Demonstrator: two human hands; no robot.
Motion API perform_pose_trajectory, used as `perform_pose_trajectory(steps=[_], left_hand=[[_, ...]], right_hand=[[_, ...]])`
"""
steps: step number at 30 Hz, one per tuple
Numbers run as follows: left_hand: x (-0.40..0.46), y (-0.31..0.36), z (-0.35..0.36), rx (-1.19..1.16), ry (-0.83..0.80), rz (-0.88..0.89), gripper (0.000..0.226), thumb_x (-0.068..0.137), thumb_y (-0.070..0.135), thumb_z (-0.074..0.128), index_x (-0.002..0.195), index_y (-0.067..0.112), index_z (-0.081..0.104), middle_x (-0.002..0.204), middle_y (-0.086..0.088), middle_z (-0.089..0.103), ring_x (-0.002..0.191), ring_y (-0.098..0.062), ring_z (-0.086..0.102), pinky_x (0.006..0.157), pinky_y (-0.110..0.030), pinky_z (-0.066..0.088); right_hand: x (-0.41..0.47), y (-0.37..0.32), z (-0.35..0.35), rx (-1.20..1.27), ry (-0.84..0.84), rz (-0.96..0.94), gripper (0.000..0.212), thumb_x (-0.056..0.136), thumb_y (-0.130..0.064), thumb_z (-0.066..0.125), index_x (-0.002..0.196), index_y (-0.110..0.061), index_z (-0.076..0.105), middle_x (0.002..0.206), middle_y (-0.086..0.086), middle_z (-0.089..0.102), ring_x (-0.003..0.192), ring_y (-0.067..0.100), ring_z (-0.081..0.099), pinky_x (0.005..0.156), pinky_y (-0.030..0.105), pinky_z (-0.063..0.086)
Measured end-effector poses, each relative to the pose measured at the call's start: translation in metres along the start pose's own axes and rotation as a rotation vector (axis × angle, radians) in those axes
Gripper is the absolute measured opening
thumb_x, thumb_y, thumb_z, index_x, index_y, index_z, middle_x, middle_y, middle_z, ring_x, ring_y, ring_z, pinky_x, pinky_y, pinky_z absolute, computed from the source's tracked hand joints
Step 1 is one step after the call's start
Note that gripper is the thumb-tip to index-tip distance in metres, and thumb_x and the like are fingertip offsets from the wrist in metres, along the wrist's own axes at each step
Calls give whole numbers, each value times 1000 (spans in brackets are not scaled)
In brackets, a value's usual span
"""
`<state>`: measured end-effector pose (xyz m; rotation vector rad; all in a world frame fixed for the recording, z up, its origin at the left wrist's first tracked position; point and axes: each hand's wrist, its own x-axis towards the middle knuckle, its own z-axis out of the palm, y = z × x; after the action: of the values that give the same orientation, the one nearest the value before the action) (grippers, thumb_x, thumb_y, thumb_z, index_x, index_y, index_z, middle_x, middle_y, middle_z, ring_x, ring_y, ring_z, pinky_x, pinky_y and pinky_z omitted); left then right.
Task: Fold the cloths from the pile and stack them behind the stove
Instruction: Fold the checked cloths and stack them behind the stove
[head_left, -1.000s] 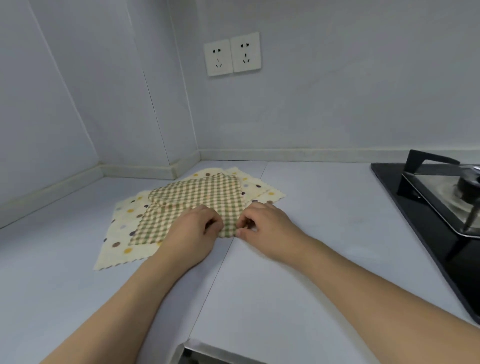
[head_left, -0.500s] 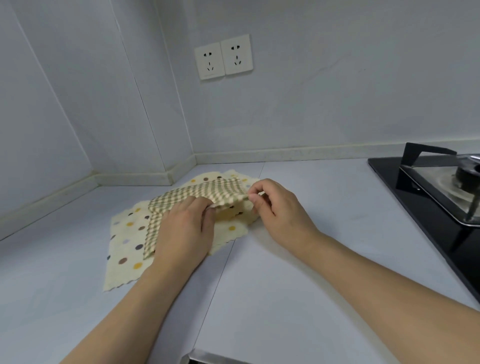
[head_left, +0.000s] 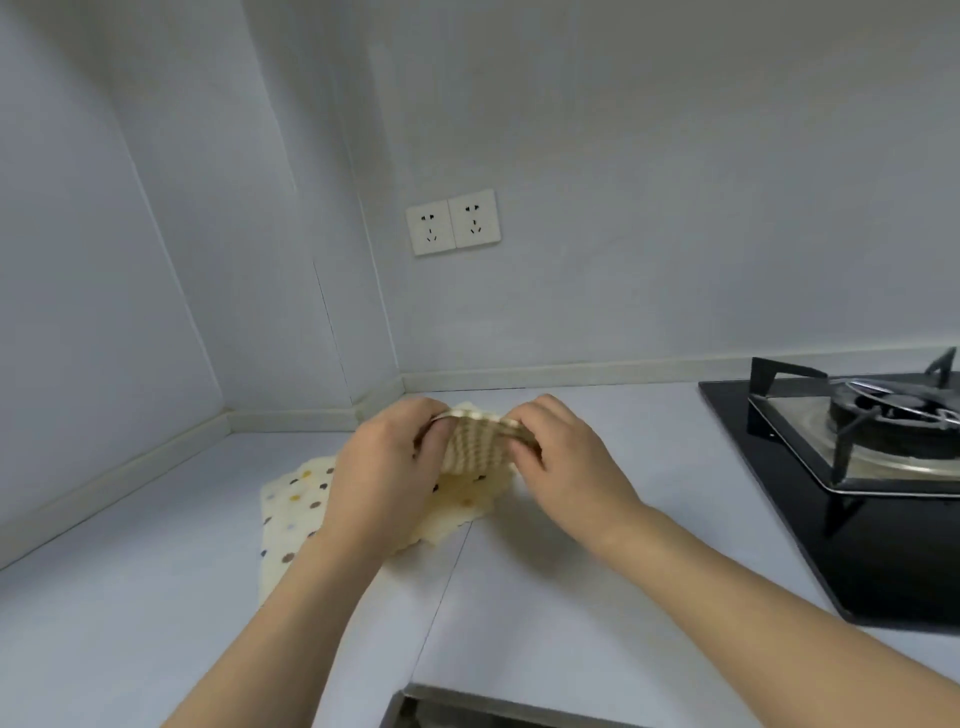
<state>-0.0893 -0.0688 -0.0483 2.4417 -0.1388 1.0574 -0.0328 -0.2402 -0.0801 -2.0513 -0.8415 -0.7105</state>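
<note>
Checked cloth (head_left: 475, 447) now lifted off pile, folded between hands (head_left: 467, 467)

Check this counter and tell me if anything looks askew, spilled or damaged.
Nothing stands out. Both hands, left hand and right hand, hold the folded checked cloth up above the dotted cloth, which lies flat on the counter. The stove sits to the right, with no spill or damage visible.

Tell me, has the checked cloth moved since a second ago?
Yes. The checked cloth lay flat on the dotted cloth; now the left hand and right hand hold it folded and raised above that cloth, which stays on the counter.
</note>
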Motion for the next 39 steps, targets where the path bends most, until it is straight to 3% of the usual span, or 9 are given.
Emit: perform_pose_trajectory(steps=[3, 7, 11, 14, 20, 24, 29, 35, 39], left_hand=[[7, 26, -42, 46, -92, 34, 7, 94, 27, 59, 93, 27, 66, 72, 17, 60, 70, -10, 58, 65, -31, 49], [12, 54, -90, 0, -124, -14, 9, 93, 22, 59, 93, 23, 68, 87, 13, 66, 83, -11, 62, 77, -38, 54], [9, 74, -108, -146, -115, -81, 12, 91, 17, 61, 87, 25, 69, 87, 9, 70, 80, -12, 66, 70, -31, 57], [11, 83, -105, -210, -132, -147, 13, 90, 14, 61, 87, 23, 70, 84, 9, 72, 75, -20, 69, 69, -36, 59], [10, 64, -60, -98, -209, -169, 15, 92, 16, 59, 88, 25, 70, 80, 9, 70, 69, -19, 66, 54, -19, 50], [18, 37, -22, 24, -230, -151, 22, 92, 14, 55, 88, 28, 71, 83, 8, 71, 71, -16, 65, 70, -32, 55], [19, 15, 5, 195, -162, 30, 24, 93, 9, 54, 101, 18, 74, 106, 3, 67, 95, -22, 60, 68, -29, 43], [-48, -8, 6, 255, -279, 298, 19, 84, 5, 68, 93, 19, 77, 94, 5, 69, 83, -20, 64, 66, -26, 43], [-87, -17, 1, 244, -291, 312, 19, 79, 6, 67, 90, 18, 77, 91, 4, 68, 77, -22, 65, 59, -28, 49]], right_hand=[[10, -28, -53, 49, 104, -12, 12, 91, -4, 52, 90, -9, 63, 84, -7, 53, 75, 5, 47, 70, 13, 38], [9, -60, -122, 45, 136, 35, 22, 97, -10, 49, 79, -1, 59, 69, 4, 54, 63, 14, 47, 61, 31, 40], [0, -69, -168, -74, 126, 103, 18, 96, -12, 52, 92, -11, 70, 89, 4, 61, 79, 15, 56, 74, 31, 48], [-6, -67, -186, -134, 132, 160, 25, 92, -9, 53, 97, -25, 72, 96, -4, 61, 86, 11, 57, 79, 31, 49], [-16, -28, -168, -309, 87, 244, 30, 90, -8, 49, 96, -26, 73, 100, -10, 65, 94, 12, 58, 79, 33, 49], [-9, 14, -136, -431, 47, 249, 30, 94, -12, 49, 101, -28, 74, 101, -5, 61, 105, 19, 51, 81, 36, 48], [-4, 36, -110, -409, 11, 255, 30, 94, -11, 50, 101, -26, 74, 97, -5, 52, 102, 18, 49, 81, 37, 48], [-77, 38, -102, -488, -249, 206, 29, 95, -15, 49, 111, -27, 69, 109, -9, 58, 107, 15, 50, 78, 25, 38], [-116, 29, -100, -500, -337, 224, 32, 96, -16, 46, 117, -28, 67, 118, -12, 57, 112, 11, 50, 82, 22, 37]])
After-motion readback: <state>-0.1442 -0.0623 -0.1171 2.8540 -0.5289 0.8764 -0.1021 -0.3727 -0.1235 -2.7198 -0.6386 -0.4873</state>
